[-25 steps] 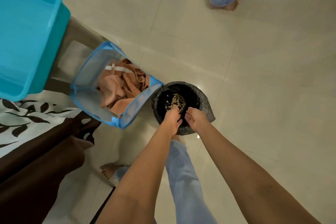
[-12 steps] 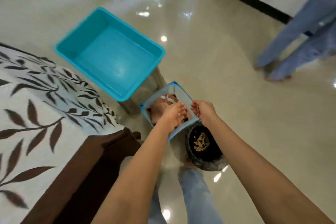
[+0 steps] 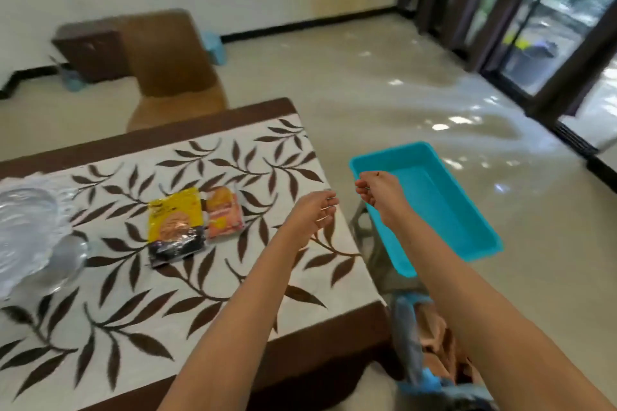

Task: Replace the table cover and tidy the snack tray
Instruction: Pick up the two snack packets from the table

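A white table cover with brown leaves and a brown border (image 3: 173, 304) lies on the table. On it rest a yellow and black snack packet (image 3: 175, 227) and an orange snack packet (image 3: 223, 212), side by side. A clear glass snack tray (image 3: 30, 233) sits at the table's left edge, blurred. My left hand (image 3: 314, 210) hovers over the table's right side, palm up, fingers loosely curled, holding nothing. My right hand (image 3: 379, 187) hangs over the near end of a turquoise plastic tub (image 3: 444, 207), fingers curled and empty.
The tub rests on a grey stool (image 3: 367, 230) right of the table. A blue mesh hamper with an orange-brown cloth (image 3: 430, 344) stands at the table's near right corner. A brown chair (image 3: 173, 67) is behind the table, glass doors at the far right.
The view swung up from the black bin and hamper on the floor to the table. Both hands rose from the bin and now hover empty over the table's right edge and the tub.
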Demonstrator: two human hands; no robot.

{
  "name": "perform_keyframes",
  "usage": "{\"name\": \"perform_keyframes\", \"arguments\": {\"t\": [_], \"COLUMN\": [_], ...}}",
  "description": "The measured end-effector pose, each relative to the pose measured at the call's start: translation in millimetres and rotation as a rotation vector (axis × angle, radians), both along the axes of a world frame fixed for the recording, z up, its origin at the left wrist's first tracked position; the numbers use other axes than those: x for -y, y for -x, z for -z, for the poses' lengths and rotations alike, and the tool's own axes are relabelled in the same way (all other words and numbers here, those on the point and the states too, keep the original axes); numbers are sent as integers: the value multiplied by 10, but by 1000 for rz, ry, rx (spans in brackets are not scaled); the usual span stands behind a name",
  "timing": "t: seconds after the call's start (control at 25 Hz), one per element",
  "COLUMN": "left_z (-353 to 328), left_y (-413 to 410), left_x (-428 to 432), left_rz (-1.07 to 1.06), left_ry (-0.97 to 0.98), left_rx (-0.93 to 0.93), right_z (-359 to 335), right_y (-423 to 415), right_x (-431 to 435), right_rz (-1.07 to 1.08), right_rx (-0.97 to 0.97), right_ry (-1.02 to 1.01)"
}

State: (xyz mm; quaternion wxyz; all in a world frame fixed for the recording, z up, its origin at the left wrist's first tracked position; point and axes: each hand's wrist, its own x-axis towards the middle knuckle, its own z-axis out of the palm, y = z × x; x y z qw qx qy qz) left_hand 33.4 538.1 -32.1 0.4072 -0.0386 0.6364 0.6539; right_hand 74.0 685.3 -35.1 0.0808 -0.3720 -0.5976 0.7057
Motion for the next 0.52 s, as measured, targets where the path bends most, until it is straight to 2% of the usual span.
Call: {"name": "perform_keyframes", "arguments": {"t": [0.12, 0.28, 0.4, 0.52], "left_z": [-305, -388, -173, 151], "left_y": [581, 1057, 1202, 1261], "left_x": [1066, 2322, 2843, 3105], "left_rz": [-197, -399, -479, -481], "left_ry": [36, 114, 246, 364], "left_rx": [-66, -96, -61, -30], "right_z": [-286, -354, -152, 213], "right_y": [847, 1616, 1868, 2020], "right_x": [822, 1883, 2364, 2639], "right_rz": [-214, -458, -530, -530], "right_rx": [-33, -16, 64, 222], "right_ry": [-33, -90, -142, -327]}}
